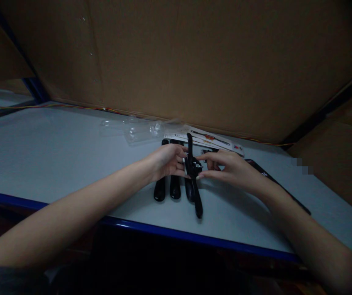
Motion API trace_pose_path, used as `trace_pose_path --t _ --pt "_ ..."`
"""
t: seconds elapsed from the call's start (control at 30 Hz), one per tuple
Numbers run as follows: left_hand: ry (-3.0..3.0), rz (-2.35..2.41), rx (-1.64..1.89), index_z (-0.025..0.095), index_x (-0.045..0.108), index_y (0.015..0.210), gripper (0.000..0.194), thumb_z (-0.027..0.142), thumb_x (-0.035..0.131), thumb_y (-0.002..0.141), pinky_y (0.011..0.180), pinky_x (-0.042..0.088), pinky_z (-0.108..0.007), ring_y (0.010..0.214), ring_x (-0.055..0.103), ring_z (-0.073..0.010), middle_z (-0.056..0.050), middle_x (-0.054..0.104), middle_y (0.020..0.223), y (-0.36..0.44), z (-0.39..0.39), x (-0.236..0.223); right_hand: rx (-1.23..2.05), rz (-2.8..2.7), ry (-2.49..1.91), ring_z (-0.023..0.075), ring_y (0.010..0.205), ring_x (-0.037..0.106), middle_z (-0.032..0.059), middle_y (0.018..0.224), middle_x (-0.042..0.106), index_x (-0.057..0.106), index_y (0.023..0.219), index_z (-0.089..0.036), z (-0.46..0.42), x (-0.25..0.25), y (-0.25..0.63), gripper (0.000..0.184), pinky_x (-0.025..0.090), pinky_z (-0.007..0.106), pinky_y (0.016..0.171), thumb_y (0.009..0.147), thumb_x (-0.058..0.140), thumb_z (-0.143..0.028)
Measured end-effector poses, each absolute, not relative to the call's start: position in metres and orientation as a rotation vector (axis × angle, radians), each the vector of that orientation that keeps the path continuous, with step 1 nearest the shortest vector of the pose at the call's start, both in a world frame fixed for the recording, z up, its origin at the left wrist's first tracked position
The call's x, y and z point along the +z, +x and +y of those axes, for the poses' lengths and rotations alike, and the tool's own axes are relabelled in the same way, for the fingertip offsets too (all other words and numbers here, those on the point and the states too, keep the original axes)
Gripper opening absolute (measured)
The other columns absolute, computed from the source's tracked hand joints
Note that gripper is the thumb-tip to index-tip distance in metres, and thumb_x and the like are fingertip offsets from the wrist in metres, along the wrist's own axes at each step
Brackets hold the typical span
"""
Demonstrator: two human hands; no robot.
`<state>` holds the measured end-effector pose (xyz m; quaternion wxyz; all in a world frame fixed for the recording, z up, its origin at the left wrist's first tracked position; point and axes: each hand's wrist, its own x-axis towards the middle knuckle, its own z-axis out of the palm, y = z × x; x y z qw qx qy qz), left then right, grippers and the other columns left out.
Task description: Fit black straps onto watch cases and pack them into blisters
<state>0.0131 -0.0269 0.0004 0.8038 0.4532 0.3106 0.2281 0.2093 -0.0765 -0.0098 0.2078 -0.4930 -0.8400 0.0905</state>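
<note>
In the head view, a black spokeshave [195, 189] with two wing-like handles is held upright above the table, one handle up and the other down. My left hand [170, 160] grips its middle from the left, fingers partly behind it. My right hand [226, 166] is closed at the other side, with thumb and forefinger pinching the central part, where a small silvery piece shows. Below and behind my left hand lie several black tools with rounded handles [175, 191], side by side; their middles are hidden by my hand.
Clear plastic blister shells [141, 130] lie at the back of the table [56, 155], beside printed cards [215, 139] picturing a two-handled tool. A flat black object [277, 186] rests to the right. A cardboard wall [176, 61] stands behind, with thin coloured wires [80, 107] along its foot.
</note>
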Motion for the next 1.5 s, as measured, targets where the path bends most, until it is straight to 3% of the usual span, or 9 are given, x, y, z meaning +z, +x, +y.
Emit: trace_pose_path --t 0.13,0.33,0.53,0.73,0.9,1.17,1.33,1.5 --pt "0.973 0.648 0.51 0.008 0.039 0.116 0.039 -0.001 0.038 0.079 0.07 0.052 -0.037 0.067 0.065 -0.0169 -0.009 0.063 0.078 0.013 -0.027 -0.001 0.249 -2.344 -1.347 0.014 0.059 0.049 -0.0013 0.062 0.055 0.064 0.103 -0.022 -0.074 -0.01 0.216 0.035 0.037 0.028 0.057 0.076 0.061 -0.045" --pt "0.981 0.648 0.582 0.011 0.039 0.12 0.035 0.002 0.039 0.086 0.07 0.053 -0.034 0.063 0.064 -0.0133 -0.004 0.062 0.077 0.014 -0.028 -0.003 0.187 -2.301 -1.336 0.0142 0.063 0.051 -0.0003 0.067 0.057 0.063 0.104 -0.022 -0.073 -0.01 0.22 0.036 0.038 0.029 0.06 0.076 0.062 -0.045" --pt "0.983 0.628 0.571 0.01 0.044 0.111 0.025 0.007 0.04 0.087 0.067 0.053 -0.033 0.063 0.064 -0.0137 -0.006 0.062 0.077 0.015 -0.029 -0.001 0.171 -2.317 -1.316 0.0152 0.064 0.051 0.0002 0.067 0.058 0.063 0.106 -0.024 -0.073 -0.012 0.219 0.036 0.039 0.031 0.062 0.077 0.062 -0.044" --pt "0.956 0.644 0.574 0.01 0.038 0.12 0.041 0.0 0.047 0.081 0.07 0.052 -0.036 0.063 0.064 -0.0145 -0.005 0.064 0.078 0.014 -0.029 0.0 0.189 -2.323 -1.32 0.0159 0.065 0.052 0.0007 0.068 0.058 0.062 0.11 -0.025 -0.073 -0.01 0.221 0.037 0.04 0.031 0.06 0.078 0.061 -0.043" --pt "0.959 0.629 0.592 0.009 0.045 0.112 0.032 -0.002 0.044 0.082 0.069 0.052 -0.034 0.061 0.065 -0.0132 -0.003 0.063 0.074 0.014 -0.03 0.001 0.125 -2.334 -1.29 0.0155 0.064 0.052 0.0001 0.067 0.059 0.062 0.108 -0.026 -0.073 -0.009 0.223 0.034 0.038 0.031 0.06 0.078 0.061 -0.042" --pt "0.967 0.679 0.61 0.008 0.042 0.118 0.035 0.002 0.048 0.084 0.072 0.053 -0.034 0.064 0.066 -0.0138 -0.005 0.065 0.077 0.015 -0.031 0.0 0.064 -2.341 -1.267 0.0149 0.061 0.05 -0.0005 0.065 0.058 0.063 0.108 -0.027 -0.07 -0.011 0.223 0.033 0.038 0.031 0.061 0.079 0.06 -0.041" --pt "1.002 0.671 0.607 0.008 0.05 0.106 0.021 0.007 0.05 0.085 0.07 0.054 -0.032 0.065 0.066 -0.0131 -0.008 0.066 0.082 0.015 -0.029 -0.002 0.275 -2.272 -1.264 0.0138 0.063 0.053 -0.0005 0.069 0.059 0.061 0.109 -0.025 -0.075 -0.005 0.22 0.036 0.04 0.028 0.06 0.077 0.062 -0.041" --pt "1.05 0.709 0.598 0.009 0.054 0.096 0.011 0.01 0.051 0.085 0.072 0.054 -0.034 0.065 0.065 -0.0132 -0.01 0.067 0.083 0.016 -0.029 -0.002 0.23 -2.224 -1.229 0.0132 0.066 0.053 0.0008 0.076 0.06 0.06 0.101 -0.023 -0.078 -0.002 0.214 0.027 0.04 0.027 0.062 0.08 0.059 -0.04"
